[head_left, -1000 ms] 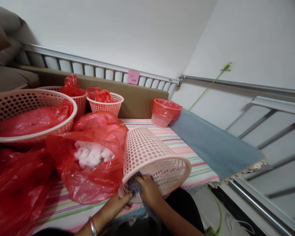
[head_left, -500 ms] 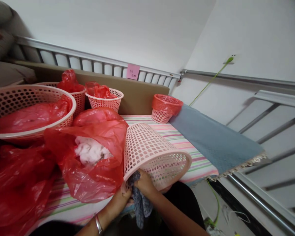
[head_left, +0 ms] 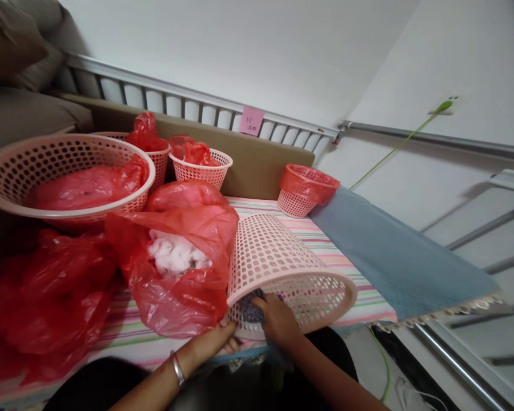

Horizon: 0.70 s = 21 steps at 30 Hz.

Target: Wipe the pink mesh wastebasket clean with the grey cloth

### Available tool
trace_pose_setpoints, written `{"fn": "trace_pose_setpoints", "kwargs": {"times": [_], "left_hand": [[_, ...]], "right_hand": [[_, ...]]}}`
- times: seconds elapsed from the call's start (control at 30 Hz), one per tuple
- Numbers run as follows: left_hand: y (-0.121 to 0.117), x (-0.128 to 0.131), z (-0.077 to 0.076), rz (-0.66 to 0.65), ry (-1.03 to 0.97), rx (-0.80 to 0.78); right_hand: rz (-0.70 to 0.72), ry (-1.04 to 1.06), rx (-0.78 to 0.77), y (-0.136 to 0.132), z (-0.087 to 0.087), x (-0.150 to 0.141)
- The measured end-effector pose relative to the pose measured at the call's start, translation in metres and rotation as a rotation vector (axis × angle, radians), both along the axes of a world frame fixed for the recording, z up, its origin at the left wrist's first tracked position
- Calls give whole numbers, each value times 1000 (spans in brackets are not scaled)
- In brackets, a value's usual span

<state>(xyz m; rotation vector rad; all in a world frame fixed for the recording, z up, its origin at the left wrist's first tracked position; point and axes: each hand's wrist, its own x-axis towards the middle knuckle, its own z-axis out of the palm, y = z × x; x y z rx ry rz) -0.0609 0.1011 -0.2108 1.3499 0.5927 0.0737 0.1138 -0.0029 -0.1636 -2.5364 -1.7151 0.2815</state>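
Observation:
A pale pink plastic basket (head_left: 278,251) with a perforated wall lies on its side on the striped sheet, its mouth towards me. At the lower left of its rim is my left hand (head_left: 216,341), wearing a silver bracelet, thumb and fingers closed on the edge. Inside the mouth, my right hand (head_left: 280,318) presses a dark grey speckled cloth (head_left: 252,308) against the inner wall, fingers closed on it. Left of the basket sits an open red plastic bag (head_left: 180,308) with white fluffy stuff (head_left: 177,254) showing in it.
A large pink basket (head_left: 148,191) with red plastic inside stands at left, above another red bag (head_left: 47,308). Smaller baskets with red bags (head_left: 203,174) line the back board. A red-lined basket (head_left: 297,205) stands near the blue cloth (head_left: 394,251). Metal rails run behind and at right.
The grey cloth, which hung out below the rim between both hands, is now mostly inside the basket with my right hand. My left hand has stayed by the rim. The view has shifted left.

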Motion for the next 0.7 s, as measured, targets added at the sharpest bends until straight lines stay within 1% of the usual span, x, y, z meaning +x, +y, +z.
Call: {"fn": "trace_pose_setpoints", "kwargs": {"times": [0.1, 0.2, 0.37, 0.53, 0.63, 0.7], "left_hand": [[-8, 6, -8, 33, -5, 10], [-15, 10, -15, 68, -38, 9], [-20, 12, -24, 85, -56, -14], [-23, 13, -34, 132, -50, -40], [-26, 15, -37, 136, -63, -68], [-28, 17, -38, 140, -80, -90]], "right_hand": [[-74, -49, -13, -1, 1, 3], [-169, -47, 11, 5, -5, 0], [-247, 87, 83, 24, -15, -15], [-216, 241, 168, 35, -15, -33], [-171, 234, 191, 31, -11, -36], [-137, 197, 182, 25, -10, -33]]}}
